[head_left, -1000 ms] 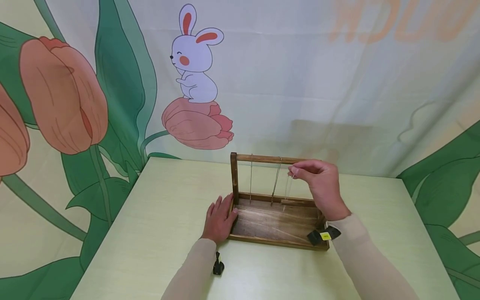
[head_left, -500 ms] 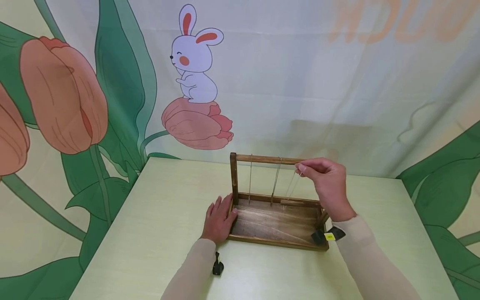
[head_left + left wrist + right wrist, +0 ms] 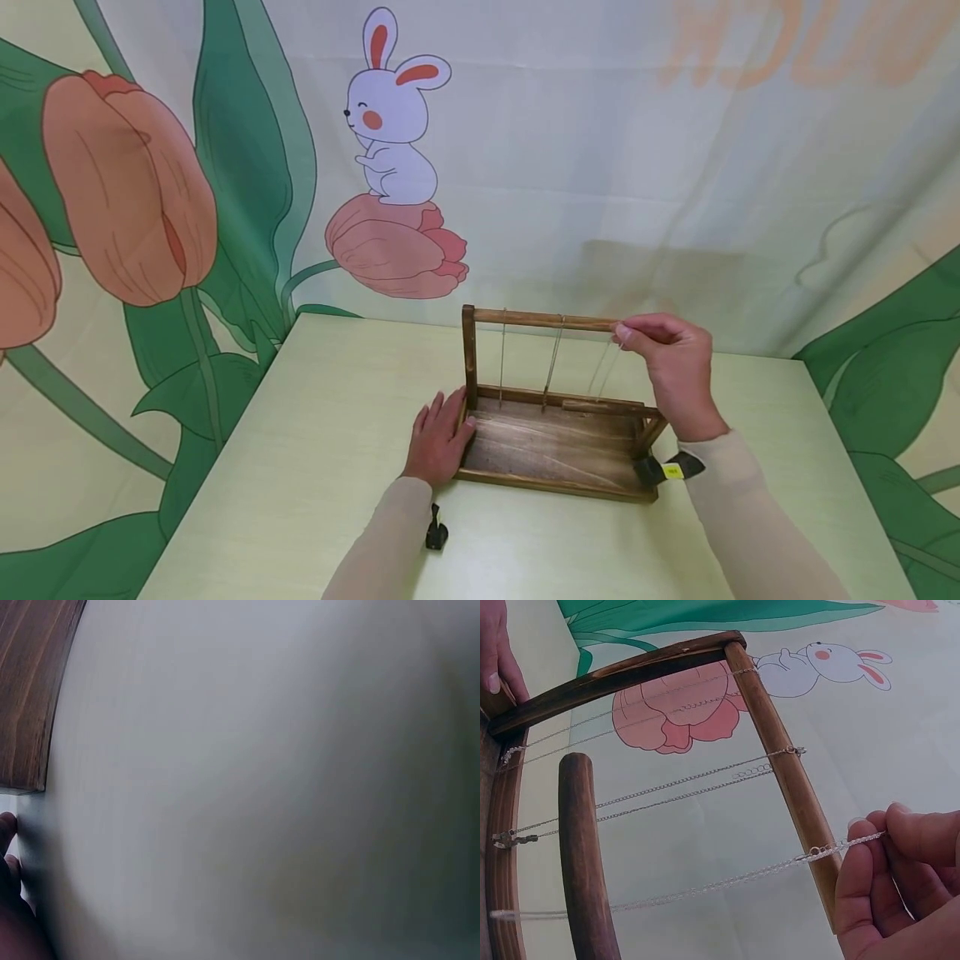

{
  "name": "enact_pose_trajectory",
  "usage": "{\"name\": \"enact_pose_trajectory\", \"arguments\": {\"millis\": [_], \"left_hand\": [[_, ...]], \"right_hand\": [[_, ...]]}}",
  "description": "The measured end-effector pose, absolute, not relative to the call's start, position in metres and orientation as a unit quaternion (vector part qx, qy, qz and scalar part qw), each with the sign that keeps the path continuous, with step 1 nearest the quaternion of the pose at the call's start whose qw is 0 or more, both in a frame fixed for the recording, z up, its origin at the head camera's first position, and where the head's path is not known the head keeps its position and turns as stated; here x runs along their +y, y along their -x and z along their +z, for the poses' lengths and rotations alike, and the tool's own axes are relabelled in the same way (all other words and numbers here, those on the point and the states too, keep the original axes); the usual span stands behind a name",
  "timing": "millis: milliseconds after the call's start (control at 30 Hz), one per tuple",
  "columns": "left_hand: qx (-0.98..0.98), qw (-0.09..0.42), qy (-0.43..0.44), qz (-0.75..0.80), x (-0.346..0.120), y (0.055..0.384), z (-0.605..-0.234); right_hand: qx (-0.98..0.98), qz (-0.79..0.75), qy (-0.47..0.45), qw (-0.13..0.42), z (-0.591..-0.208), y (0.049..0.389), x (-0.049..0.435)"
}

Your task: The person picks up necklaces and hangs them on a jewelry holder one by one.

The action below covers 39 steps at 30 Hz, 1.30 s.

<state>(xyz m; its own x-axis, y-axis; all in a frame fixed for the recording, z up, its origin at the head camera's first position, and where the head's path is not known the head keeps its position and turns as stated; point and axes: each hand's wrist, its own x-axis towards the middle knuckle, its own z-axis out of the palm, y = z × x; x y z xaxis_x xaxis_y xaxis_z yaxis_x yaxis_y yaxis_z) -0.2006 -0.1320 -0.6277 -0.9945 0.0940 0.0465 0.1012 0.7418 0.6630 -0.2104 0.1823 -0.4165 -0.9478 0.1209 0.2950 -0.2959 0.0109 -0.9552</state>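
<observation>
In the head view my right hand is raised at the right end of the top bar of a wooden jewelry stand. Thumb and fingertips pinch the end of a fine silver chain necklace, which crosses the bar and slants down in a doubled strand. A second chain necklace and a third, at the left, hang from the same bar. My left hand rests against the stand's left edge, fingers extended. Only a few of its fingertips show in the left wrist view, beside a dark wooden corner.
A shorter wooden rod with a free end stands below the top bar. The stand's shallow tray floor lies in front. Pale table surrounds the stand, and a printed cloth with tulips and a rabbit hangs behind.
My right hand has moved right along the top bar, carrying the pinched end of the chain necklace with it. The left hand stays where it was.
</observation>
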Motion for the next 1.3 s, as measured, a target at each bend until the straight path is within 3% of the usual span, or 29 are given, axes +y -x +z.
{"name": "enact_pose_trajectory", "arguments": {"millis": [1300], "left_hand": [[-0.934,0.010,0.059,-0.353,-0.133,0.200,-0.628]], "right_hand": [[-0.626,0.746,0.034,0.225,-0.412,0.223,0.204]]}}
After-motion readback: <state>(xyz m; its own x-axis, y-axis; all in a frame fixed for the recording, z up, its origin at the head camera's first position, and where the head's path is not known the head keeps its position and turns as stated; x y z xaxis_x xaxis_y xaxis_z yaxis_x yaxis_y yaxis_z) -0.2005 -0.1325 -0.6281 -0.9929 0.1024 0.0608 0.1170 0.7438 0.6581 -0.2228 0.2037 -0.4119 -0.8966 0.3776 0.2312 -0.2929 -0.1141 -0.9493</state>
